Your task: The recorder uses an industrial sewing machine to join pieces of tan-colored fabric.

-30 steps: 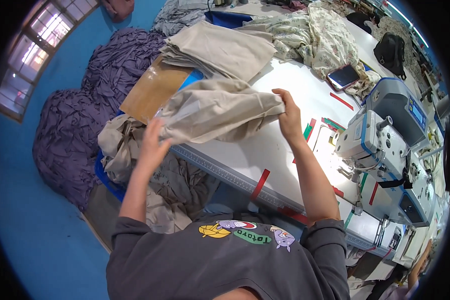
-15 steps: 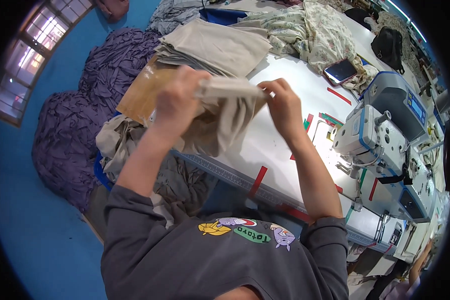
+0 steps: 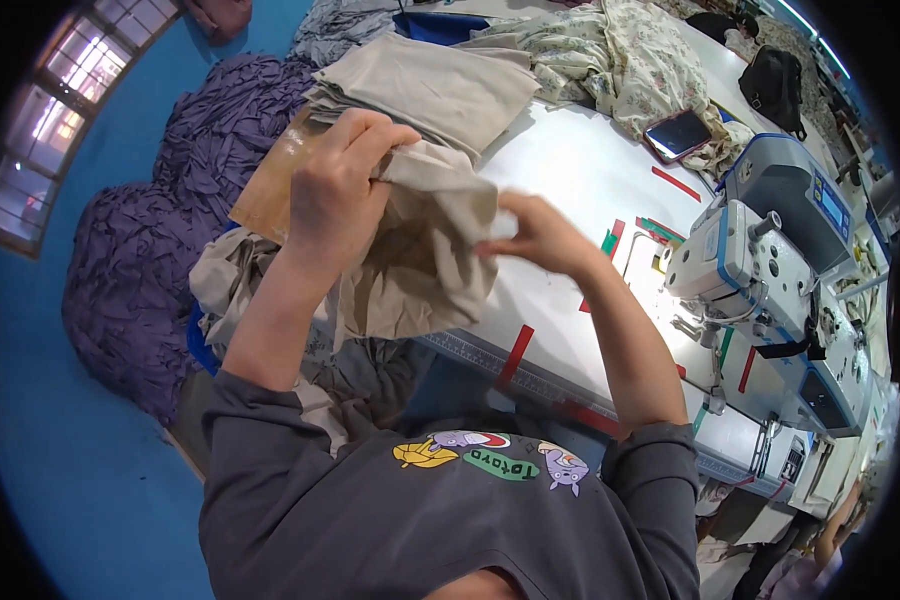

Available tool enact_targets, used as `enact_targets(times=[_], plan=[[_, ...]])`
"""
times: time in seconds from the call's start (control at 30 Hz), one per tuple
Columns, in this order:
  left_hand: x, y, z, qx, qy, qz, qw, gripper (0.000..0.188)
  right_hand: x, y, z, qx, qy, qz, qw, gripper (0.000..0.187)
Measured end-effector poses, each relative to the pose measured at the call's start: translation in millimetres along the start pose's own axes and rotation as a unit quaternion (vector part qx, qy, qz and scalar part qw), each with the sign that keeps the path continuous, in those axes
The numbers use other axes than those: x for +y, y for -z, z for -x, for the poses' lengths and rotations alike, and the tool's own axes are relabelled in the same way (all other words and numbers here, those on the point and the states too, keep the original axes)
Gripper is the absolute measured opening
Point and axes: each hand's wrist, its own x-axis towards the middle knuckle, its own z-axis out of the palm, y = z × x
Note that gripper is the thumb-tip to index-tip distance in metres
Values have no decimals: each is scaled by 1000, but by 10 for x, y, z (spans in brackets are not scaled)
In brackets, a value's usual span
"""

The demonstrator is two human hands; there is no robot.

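A beige fabric piece [image 3: 425,270] hangs in loose folds above the front edge of the white sewing table [image 3: 560,170]. My left hand [image 3: 340,185] is closed on its upper left corner, fingers pinched together. At the fabric's right side is my right hand [image 3: 535,235], blurred by motion, with thumb and fingers apart. Whether its fingertips touch the cloth I cannot make out. Behind the held piece lies a stack of flat beige fabric pieces [image 3: 430,85], partly on a brown board [image 3: 268,180].
A sewing machine [image 3: 735,255] with its lamp lit stands at the right. Beyond are a phone [image 3: 678,135], floral fabric [image 3: 630,65] and a black bag [image 3: 775,88]. Purple cloth strips [image 3: 130,290] are heaped at the left, near crumpled beige cloth [image 3: 232,270]. Red tape [image 3: 515,357] marks the table edge.
The fabric, earlier stretched between both hands, now hangs from my left hand. My right hand has opened and moved slightly lower and left. The cloth's folds have spread downward.
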Motion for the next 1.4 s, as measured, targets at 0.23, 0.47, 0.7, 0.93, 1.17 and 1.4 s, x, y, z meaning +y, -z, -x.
enact_targets(times=[0.23, 0.47, 0.7, 0.93, 1.17, 1.4], plan=[[-932, 295, 100, 49, 66, -243, 966, 29, 48, 79, -134, 317, -86, 263, 907, 25], [-1209, 324, 516, 12, 216, -231, 949, 22, 925, 110, 205, 316, -307, -99, 892, 40], [-593, 76, 406, -3, 147, -30, 989, 30, -176, -513, 337, 224, 168, 119, 953, 16], [265, 272, 324, -17, 51, 91, 994, 37, -656, -1036, -75, 162, 127, 98, 974, 33], [186, 519, 523, -7, 69, -46, 997, 26, -154, -691, -393, 260, 0, 162, 952, 48], [-963, 609, 951, 214, 231, 95, 944, 27, 842, -682, -27, 301, -64, -290, 906, 62]])
